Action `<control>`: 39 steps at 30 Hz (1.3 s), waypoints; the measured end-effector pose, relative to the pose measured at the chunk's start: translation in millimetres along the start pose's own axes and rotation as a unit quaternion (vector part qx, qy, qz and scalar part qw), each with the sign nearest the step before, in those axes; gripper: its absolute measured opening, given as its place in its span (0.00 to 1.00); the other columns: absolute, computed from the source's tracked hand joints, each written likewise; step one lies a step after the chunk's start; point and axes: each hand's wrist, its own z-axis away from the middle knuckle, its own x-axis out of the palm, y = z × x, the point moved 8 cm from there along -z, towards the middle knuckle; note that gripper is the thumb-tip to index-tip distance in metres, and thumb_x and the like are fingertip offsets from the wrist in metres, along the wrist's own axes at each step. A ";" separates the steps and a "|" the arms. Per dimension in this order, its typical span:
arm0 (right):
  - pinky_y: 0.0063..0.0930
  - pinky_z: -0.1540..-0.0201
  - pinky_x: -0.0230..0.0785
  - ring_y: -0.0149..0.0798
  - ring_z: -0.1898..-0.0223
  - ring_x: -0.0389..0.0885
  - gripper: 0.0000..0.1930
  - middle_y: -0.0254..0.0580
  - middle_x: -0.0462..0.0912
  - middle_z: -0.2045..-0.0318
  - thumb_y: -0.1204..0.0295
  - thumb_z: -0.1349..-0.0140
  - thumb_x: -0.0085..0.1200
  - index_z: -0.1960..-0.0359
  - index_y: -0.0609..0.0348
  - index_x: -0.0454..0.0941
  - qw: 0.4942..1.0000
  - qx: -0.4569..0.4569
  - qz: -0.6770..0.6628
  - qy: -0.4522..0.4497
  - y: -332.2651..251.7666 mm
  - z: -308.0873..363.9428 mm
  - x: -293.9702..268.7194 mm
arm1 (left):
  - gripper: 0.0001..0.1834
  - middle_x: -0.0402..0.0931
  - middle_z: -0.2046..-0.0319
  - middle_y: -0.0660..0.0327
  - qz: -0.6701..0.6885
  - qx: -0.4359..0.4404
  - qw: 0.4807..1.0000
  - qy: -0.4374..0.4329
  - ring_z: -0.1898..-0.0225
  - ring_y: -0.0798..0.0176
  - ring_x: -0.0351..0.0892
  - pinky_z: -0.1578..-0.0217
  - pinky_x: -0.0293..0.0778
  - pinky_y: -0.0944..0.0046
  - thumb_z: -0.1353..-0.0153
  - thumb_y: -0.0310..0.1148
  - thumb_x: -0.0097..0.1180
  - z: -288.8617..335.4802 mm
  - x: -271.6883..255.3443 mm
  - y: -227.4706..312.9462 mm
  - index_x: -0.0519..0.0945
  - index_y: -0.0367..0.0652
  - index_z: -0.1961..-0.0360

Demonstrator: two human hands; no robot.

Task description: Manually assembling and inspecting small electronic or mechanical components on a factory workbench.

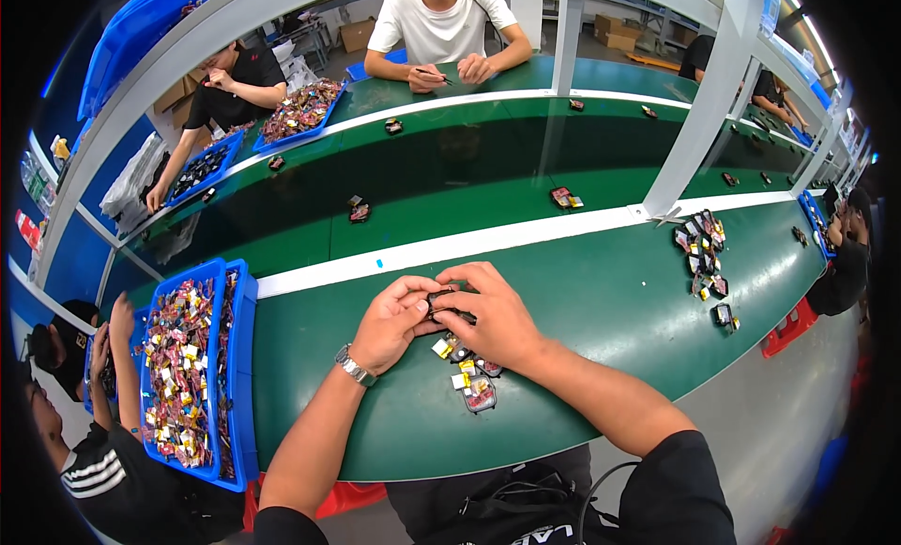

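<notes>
Both of my hands meet over the green worktop, their fingers closed round a small black plastic housing [450,304]. My left hand [394,322], with a metal watch on its wrist, grips the housing from the left. From the right, my right hand [493,310] bends its thumb and fingers over the same piece, hiding much of it. Just below my fingers lie several small black assemblies with yellow-and-white tags and reddish parts; the nearest assembly [480,393] rests flat on the table.
Stacked blue bins [246,376] full of tagged parts stand at my left. More assemblies [702,254] lie in a row at the right. Beyond a white rail [488,238] runs a dark green belt carrying scattered pieces. White posts [694,104] rise there. Several people sit around.
</notes>
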 end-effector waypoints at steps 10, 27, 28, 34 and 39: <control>0.36 0.50 0.72 0.45 0.50 0.75 0.08 0.40 0.77 0.54 0.78 0.50 0.62 0.66 0.61 0.82 0.999 -0.025 -0.008 0.024 -9.9 -2.5 -3.0 | 0.13 0.76 0.48 0.54 -0.013 0.012 1.000 0.005 0.46 0.61 0.78 0.46 0.77 0.59 0.30 0.25 0.45 -0.1 -5.1 -2.9 0.69 0.38 0.46; 0.37 0.47 0.71 0.46 0.46 0.73 0.09 0.40 0.78 0.50 0.80 0.50 0.62 0.66 0.59 0.83 0.999 -0.007 -0.025 0.031 -6.7 -3.9 1.4 | 0.11 0.72 0.43 0.50 -0.016 0.035 0.999 0.027 0.45 0.60 0.77 0.46 0.77 0.57 0.30 0.25 0.47 0.2 -3.9 1.0 0.69 0.39 0.48; 0.37 0.47 0.71 0.47 0.45 0.72 0.08 0.43 0.77 0.50 0.80 0.50 0.61 0.66 0.61 0.83 0.999 -0.033 -0.019 0.035 -12.2 -5.7 -0.4 | 0.11 0.71 0.41 0.49 -0.020 0.039 0.999 0.030 0.44 0.59 0.76 0.45 0.77 0.57 0.30 0.24 0.45 0.1 -4.9 1.9 0.69 0.39 0.48; 0.39 0.44 0.69 0.49 0.43 0.71 0.10 0.41 0.76 0.48 0.77 0.51 0.63 0.65 0.55 0.84 0.999 -0.034 0.002 0.027 -11.9 -6.6 -6.9 | 0.11 0.70 0.40 0.48 0.023 0.043 0.999 -0.005 0.44 0.58 0.76 0.45 0.76 0.56 0.30 0.25 0.46 1.5 -4.4 2.0 0.69 0.39 0.48; 0.39 0.45 0.69 0.48 0.43 0.71 0.09 0.40 0.77 0.49 0.76 0.51 0.63 0.65 0.54 0.85 0.999 -0.024 0.003 0.036 -7.6 -1.5 -6.0 | 0.12 0.69 0.39 0.48 0.020 0.045 0.999 -0.022 0.43 0.58 0.75 0.45 0.76 0.56 0.30 0.25 0.47 -0.1 -2.2 0.4 0.69 0.39 0.47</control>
